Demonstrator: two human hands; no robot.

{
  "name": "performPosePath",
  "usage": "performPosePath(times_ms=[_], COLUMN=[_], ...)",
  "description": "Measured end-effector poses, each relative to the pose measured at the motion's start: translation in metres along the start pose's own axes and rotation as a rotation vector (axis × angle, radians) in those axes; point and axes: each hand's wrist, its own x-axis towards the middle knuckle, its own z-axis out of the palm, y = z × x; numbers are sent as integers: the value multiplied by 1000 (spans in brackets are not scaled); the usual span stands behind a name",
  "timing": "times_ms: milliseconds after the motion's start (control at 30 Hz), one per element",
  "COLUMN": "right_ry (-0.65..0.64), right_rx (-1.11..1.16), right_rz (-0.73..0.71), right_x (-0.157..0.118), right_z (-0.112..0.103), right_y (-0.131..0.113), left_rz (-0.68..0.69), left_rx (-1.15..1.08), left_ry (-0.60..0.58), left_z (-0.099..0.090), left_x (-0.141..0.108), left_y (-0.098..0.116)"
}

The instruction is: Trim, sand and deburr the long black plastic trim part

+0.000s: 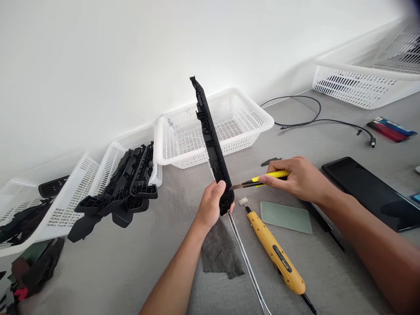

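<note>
Far-left baskets: two white slotted baskets (70, 188) lean along the wall at the counter's left edge, with black plastic parts inside.
Black parts heap: a pile of black moulded parts (121, 190) spills out of the second basket onto the grey counter (131, 271).
Middle basket: a white basket (229, 120) stands against the wall, right behind the raised strip.
Left hand: the left hand (211, 205) has its grip closed around the lower end of a long black plastic strip (210, 135).
Black strip: held nearly upright above the counter, its top leaning slightly left, its bottom end in the left hand.
Grey pad: a dark grey cloth (219, 251) lies on the counter under the left wrist, beside a thin metal rod (244, 258).
Yellow tool: a yellow pen-shaped tool (275, 253) lies just right of the rod.
Right hand: the right hand (297, 177) is closed on a yellow utility knife (262, 179), whose blade tip touches the strip near its bottom end.
Green card: a pale green card (285, 216) lies below the right hand.
Right side: a dark phone (370, 192), a black cable (315, 118) and another white basket (367, 78) in the far corner.
</note>
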Motion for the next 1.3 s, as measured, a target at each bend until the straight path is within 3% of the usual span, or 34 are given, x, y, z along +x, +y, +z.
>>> performPosePath(times_ms=[100, 233, 333, 467, 633, 800, 967, 1100, 1233, 1300], right_ry=[82, 57, 119, 59, 129, -41, 88, 7, 93, 75], right_rx=[5, 18, 11, 13, 12, 20, 20, 28, 12, 14], right_rz=[18, 9, 27, -2, 11, -52, -16, -53, -21, -30], right_x=[0, 0, 0, 0, -2, -2, -2, -2, -2, -2], right_z=[0, 1, 1, 3, 6, 6, 8, 8, 8, 8], right_y=[-2, -3, -3, -3, -5, -3, -3, -5, -6, -6], left_rz=[7, 19, 11, 3, 3, -13, -13, 5, 6, 8], left_rx=[-6, -11, -17, -11, -74, -158, -154, -140, -144, -146], left_ry=[7, 14, 9, 9, 37, 39, 72, 78, 66, 66], left_z=[0, 0, 1, 1, -3, -6, -4, -4, -4, -5], left_x=[0, 1, 1, 0, 2, 3, 4, 3, 3, 3], left_y=[0, 0, 1, 2, -3, -6, -6, -7, -7, -7])
